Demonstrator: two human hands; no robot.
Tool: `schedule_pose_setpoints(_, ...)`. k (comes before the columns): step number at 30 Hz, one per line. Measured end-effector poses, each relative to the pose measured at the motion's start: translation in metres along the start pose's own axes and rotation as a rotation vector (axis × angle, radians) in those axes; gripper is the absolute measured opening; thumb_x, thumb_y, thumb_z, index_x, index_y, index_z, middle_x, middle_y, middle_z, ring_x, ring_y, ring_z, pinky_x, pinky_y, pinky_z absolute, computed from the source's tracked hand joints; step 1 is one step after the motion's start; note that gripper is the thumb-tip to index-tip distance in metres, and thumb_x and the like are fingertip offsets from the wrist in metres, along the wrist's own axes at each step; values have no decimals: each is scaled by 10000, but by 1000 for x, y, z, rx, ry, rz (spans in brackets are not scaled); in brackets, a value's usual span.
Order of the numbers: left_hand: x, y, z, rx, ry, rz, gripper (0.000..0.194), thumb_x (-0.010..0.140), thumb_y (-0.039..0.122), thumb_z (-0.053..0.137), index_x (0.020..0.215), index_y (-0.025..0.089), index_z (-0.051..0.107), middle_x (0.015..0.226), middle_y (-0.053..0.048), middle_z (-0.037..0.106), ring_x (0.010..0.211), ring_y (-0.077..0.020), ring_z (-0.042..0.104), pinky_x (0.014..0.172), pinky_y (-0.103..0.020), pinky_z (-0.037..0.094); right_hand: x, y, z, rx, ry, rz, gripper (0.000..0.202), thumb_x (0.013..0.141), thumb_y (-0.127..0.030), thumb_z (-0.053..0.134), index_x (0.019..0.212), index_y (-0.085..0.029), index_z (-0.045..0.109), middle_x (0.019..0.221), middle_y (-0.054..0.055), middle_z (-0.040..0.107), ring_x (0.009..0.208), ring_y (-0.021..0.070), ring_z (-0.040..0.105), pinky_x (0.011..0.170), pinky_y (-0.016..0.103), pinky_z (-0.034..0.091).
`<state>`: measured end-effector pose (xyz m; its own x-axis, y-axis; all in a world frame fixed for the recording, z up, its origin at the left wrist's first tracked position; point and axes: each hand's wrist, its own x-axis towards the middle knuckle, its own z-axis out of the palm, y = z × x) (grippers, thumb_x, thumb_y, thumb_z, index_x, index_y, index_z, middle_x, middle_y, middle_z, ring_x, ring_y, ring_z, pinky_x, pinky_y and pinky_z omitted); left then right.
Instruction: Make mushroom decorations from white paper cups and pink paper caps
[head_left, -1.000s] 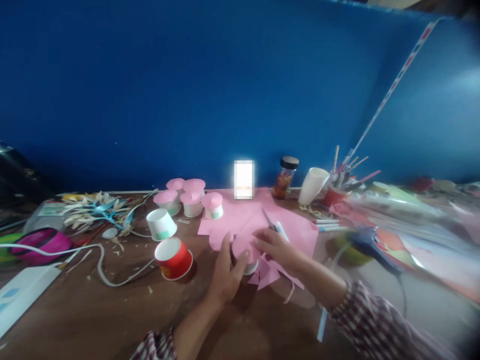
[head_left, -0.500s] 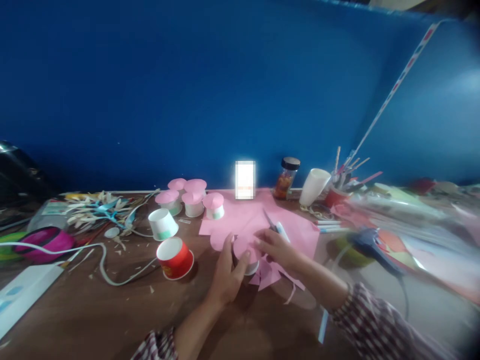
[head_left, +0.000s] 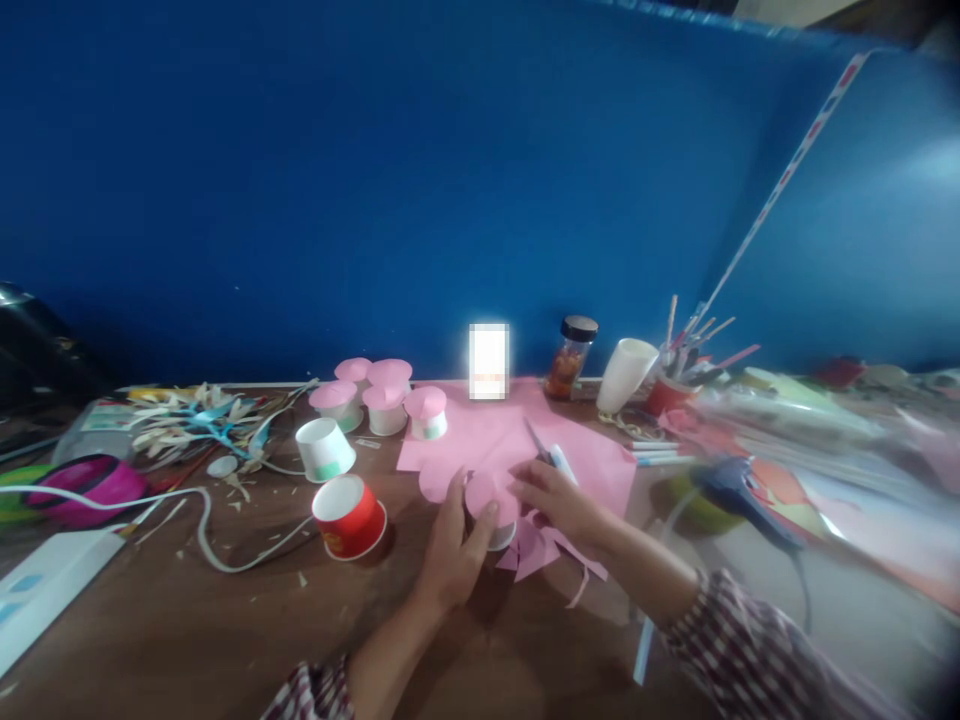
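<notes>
Near the table's middle, a small white paper cup (head_left: 501,536) has a round pink paper disc (head_left: 491,496) over its top. My left hand (head_left: 459,545) is closed round its left side, thumb pressed at the disc's front edge. From the right, my right hand (head_left: 559,500) pinches the disc's edge with bent fingertips. Pink paper scraps (head_left: 536,550) lie just below that hand, and scissors (head_left: 541,440) rest behind it on a large pink sheet (head_left: 469,430). Another pink round piece (head_left: 435,482) shows behind my left fingers.
Several pink-topped cups (head_left: 388,408) stand at back left. Nearer are an upturned white cup (head_left: 325,450) and a red cup (head_left: 349,515). A cable (head_left: 217,560) and power strip (head_left: 56,590) lie left. A jar (head_left: 571,360) stands behind; a glue gun (head_left: 750,500) lies right.
The whole view has shifted very slightly. Both hands keep their places at the cup and disc, with hardly any visible movement.
</notes>
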<state>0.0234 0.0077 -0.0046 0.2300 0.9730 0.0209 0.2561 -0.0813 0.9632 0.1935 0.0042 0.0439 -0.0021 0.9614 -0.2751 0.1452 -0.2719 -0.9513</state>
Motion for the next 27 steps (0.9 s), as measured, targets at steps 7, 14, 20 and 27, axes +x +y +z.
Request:
schedule_pose_setpoints(7, 2, -2, -2, 21, -11, 17, 684, 886, 476, 469, 1440, 128, 270, 1506, -182, 326, 1397, -274, 294, 1135, -465, 232, -3, 0, -4, 2, 21, -16, 245, 854, -412, 542, 976, -204, 586, 803, -16, 556, 636, 90, 573, 478, 177, 375)
schedule_pose_setpoints(14, 0, -2, -3, -16, -16, 10, 667, 877, 485, 482, 1417, 127, 324, 1445, -186, 419, 1363, -291, 353, 1106, -470, 282, -5, -1, 0, -73, 36, -55, 174, 807, -287, 596, 947, -184, 581, 745, -17, 573, 615, 103, 578, 474, 189, 395)
schedule_pose_setpoints(20, -1, -4, -3, -25, -6, 21, 717, 857, 525, 504, 1432, 145, 305, 1485, -183, 362, 1379, -308, 320, 1111, -486, 270, -2, 3, -1, -131, 49, -97, 196, 830, -317, 540, 976, -192, 578, 779, -3, 594, 619, 109, 599, 466, 190, 403)
schedule_pose_setpoints(27, -13, 4, -9, 144, 79, 239, 704, 880, 460, 494, 1472, 205, 212, 1518, -145, 304, 1399, -280, 281, 1124, -490, 250, -11, 4, -7, -284, 101, -310, 291, 832, -264, 540, 1115, -217, 591, 1047, 67, 626, 913, 190, 623, 747, 321, 511)
